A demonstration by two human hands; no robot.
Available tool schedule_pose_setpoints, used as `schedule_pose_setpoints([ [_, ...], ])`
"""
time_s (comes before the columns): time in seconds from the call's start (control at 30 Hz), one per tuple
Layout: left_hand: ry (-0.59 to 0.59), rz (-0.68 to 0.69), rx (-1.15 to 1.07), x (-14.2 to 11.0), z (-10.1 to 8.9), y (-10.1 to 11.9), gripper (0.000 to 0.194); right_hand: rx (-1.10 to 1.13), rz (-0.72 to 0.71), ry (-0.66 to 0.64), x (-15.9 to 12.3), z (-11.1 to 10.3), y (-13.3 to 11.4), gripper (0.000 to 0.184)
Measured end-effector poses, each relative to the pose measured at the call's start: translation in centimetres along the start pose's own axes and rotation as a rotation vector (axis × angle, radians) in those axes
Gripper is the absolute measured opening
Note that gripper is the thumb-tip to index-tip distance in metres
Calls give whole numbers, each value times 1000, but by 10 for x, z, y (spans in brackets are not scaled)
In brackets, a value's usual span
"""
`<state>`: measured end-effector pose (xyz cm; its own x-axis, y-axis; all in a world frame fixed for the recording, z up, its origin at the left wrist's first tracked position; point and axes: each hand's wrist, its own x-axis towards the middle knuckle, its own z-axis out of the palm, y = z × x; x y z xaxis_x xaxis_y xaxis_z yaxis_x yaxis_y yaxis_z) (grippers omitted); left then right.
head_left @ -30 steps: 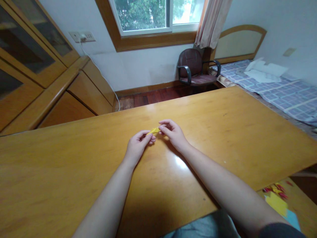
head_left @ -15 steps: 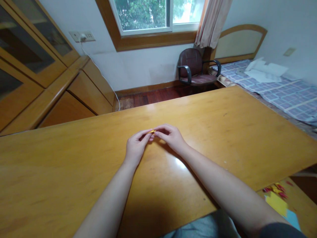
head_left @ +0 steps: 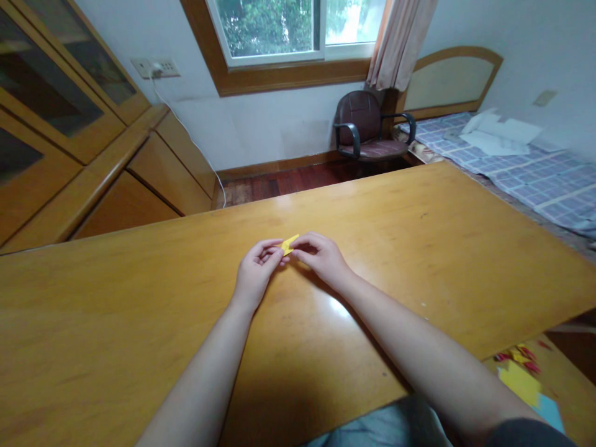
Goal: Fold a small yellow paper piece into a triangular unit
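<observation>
A small piece of folded yellow paper (head_left: 289, 244) is held between my two hands, over the middle of the wooden table (head_left: 139, 310). My left hand (head_left: 256, 267) pinches its left side between thumb and fingers, the other fingers curled beneath. From the right, my right hand (head_left: 321, 257) grips the paper's other edge with thumb and forefinger. The paper's flat face shows, with a pointed end towards the upper right. Its finer folds are too small to make out.
At the lower right, a lower surface holds yellow paper sheets (head_left: 520, 382), a light blue sheet (head_left: 550, 411) and several small red and yellow pieces (head_left: 524, 355). Beyond the table stand a chair (head_left: 365, 127), a bed (head_left: 535, 167) and a cabinet (head_left: 93, 161).
The yellow paper has turned from nearly edge-on to showing its flat face. My left fingers have shifted slightly; both hands stay in the same place.
</observation>
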<state>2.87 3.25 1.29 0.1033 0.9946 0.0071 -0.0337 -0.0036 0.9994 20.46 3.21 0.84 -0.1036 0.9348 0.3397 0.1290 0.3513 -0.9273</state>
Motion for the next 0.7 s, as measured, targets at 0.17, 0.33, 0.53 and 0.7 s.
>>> schedule_pose_setpoints([
  [0.17,-17,-4,17,0,1,2,41,-38,-73,-41,1,-4,-2,8],
  [0.33,-27,-5,4,0,0,2,40,-61,-91,-74,2,-7,-3,6],
  [0.53,-54,-7,-40,-1,-1,2,39,-74,-126,-117,3,-8,0,7],
  [0.7,-77,-22,-37,0,-3,0,38,-84,-143,-128,3,-8,0,7],
])
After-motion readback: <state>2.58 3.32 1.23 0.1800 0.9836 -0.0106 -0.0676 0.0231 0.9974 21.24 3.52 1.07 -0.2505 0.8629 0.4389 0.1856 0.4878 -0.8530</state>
